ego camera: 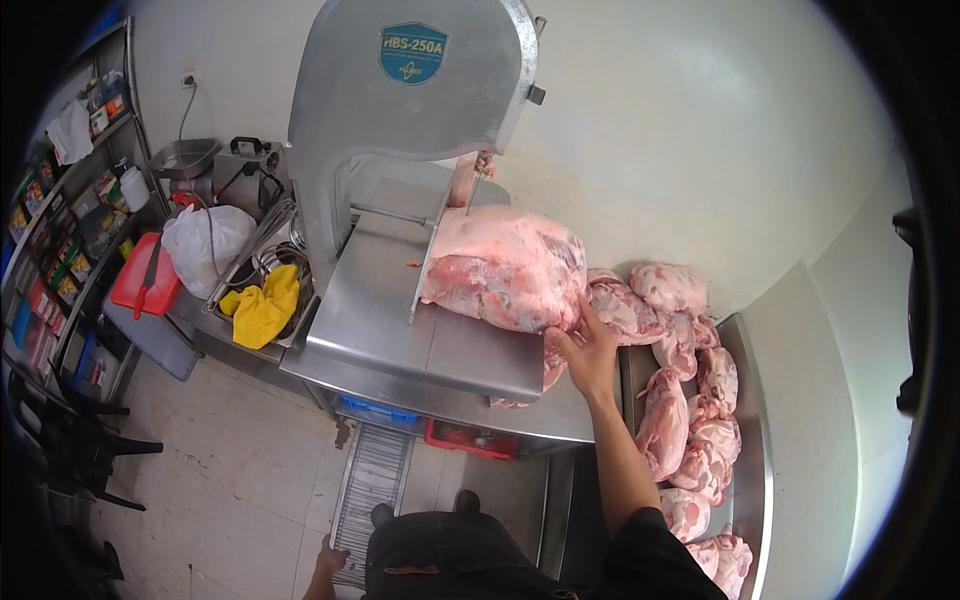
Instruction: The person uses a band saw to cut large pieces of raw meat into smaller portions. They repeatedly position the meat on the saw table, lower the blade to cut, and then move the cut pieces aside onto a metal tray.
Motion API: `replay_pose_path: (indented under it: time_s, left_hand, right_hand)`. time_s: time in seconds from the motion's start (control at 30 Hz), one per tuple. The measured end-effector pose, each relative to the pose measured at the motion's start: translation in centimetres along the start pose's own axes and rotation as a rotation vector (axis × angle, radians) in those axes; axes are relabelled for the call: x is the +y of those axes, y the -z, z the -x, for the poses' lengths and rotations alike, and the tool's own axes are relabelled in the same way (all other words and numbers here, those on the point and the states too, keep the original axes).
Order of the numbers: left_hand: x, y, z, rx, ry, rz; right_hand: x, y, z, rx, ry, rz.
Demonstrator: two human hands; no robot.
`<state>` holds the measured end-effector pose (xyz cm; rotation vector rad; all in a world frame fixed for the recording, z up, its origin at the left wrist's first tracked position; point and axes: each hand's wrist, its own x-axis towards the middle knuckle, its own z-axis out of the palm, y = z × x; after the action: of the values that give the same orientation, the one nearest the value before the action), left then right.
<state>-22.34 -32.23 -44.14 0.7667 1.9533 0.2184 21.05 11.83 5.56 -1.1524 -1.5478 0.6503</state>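
Note:
A large pale-pink cut of raw meat (510, 262) lies on the steel table (375, 315) of a meat band saw (337, 90). Its left side rests against the upright guide plate (418, 296), and its far edge is at the thin blade (472, 191). Scraps of meat (485, 163) cling near the upper blade guide. My right hand (589, 349) grips the near right end of the cut, thumb and fingers spread over it. Low at the left, my left hand (330, 561) hangs beside the floor grate, away from the saw; its fingers are partly hidden.
Several raw meat pieces (664, 420) fill a steel-edged counter at the right. To the left are a yellow cloth (266, 307), a white plastic bag (208, 244) and a knife (150, 270) on a red board (166, 289). A floor grate (371, 472) runs below.

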Motion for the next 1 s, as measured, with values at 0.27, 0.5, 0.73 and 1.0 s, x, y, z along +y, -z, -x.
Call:
replay_pose_path:
  time_s: [0.27, 0.5, 0.73, 1.0]
  left_hand:
    - [0.4, -0.7, 1.2, 0.051, -0.056, 0.058]
    - [0.4, -1.1, 1.8, 0.147, -0.095, 0.069]
    - [-0.9, -1.9, 1.6, 0.028, -0.056, 0.259]
    - [0.0, -1.9, 3.5, -0.031, 0.132, 0.322]
  right_hand:
    - [1.1, -0.6, -3.5, 0.021, 0.042, 0.088]
    - [1.5, -0.6, -5.6, 0.021, 0.054, 0.036]
    - [1.8, -0.5, -7.5, 0.036, 0.014, 0.113]
    - [4.1, -0.7, -10.4, 0.049, 0.065, 0.186]
